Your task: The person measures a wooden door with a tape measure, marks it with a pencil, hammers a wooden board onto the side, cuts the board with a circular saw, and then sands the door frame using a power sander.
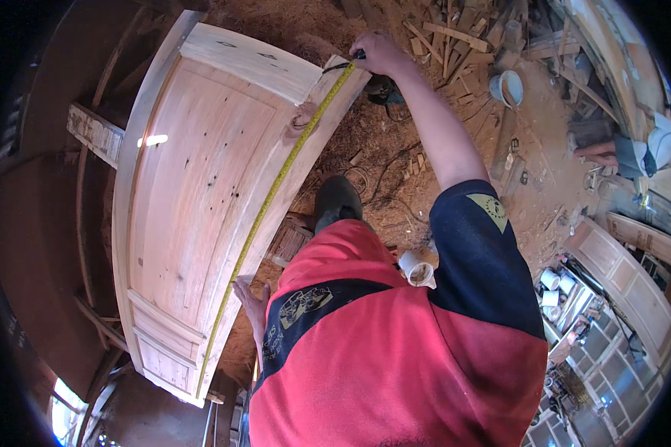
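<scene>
A panelled wooden door lies in front of me on the left. Along its near side rail runs a yellow tape measure, stretched from the far corner down to the near end. My right hand is closed around the tape's dark case at the far corner. A dark strap or cord hangs beside the case. My left hand rests against the door's near edge, next to the blade, with its visible fingers stretched out and part of the palm hidden by my shirt.
Wooden supports stick out beneath the door. Sawdust, cords and offcuts cover the floor. A pale bucket stands to the right, a white container by my leg. Another person is at the far right, near another panelled door.
</scene>
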`<state>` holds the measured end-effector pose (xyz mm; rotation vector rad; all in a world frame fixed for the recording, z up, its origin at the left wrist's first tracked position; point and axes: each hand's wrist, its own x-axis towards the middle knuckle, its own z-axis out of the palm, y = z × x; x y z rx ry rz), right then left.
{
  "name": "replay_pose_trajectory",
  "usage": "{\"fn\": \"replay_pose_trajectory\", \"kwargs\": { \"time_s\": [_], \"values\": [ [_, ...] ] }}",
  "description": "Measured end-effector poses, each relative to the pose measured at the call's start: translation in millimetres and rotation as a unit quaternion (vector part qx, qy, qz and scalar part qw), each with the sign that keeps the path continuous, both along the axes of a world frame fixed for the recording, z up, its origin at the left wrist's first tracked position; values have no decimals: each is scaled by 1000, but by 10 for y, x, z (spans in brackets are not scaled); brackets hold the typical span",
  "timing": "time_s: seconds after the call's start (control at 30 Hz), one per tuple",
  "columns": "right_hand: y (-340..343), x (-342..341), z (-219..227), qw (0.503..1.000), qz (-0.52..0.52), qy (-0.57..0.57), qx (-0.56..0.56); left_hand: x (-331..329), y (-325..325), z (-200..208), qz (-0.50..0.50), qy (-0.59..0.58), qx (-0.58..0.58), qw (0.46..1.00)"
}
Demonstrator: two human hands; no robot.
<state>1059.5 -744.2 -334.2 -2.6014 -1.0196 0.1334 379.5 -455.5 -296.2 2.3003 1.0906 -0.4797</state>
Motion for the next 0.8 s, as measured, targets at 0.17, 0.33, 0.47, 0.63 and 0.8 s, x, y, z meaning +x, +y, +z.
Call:
{"fn": "replay_pose_trajectory", "kwargs": {
  "time_s": [0.17,0.33,0.47,0.63,0.8],
  "values": [
    [52,-135,165,1000,18,-10,-10,-63,63,0,12,-31,-35,999],
    [37,-217,215,1000,-13,10,5,-85,99,-27,28,-25,-49,998],
    [32,-223,242,998,-32,43,18,-58,127,-47,35,-17,-54,998],
    [60,-290,305,1000,-23,8,8,-123,185,-126,58,-17,-63,996],
    [58,-273,316,999,-22,23,42,-217,176,-293,101,-23,-67,992]
  ]
}}
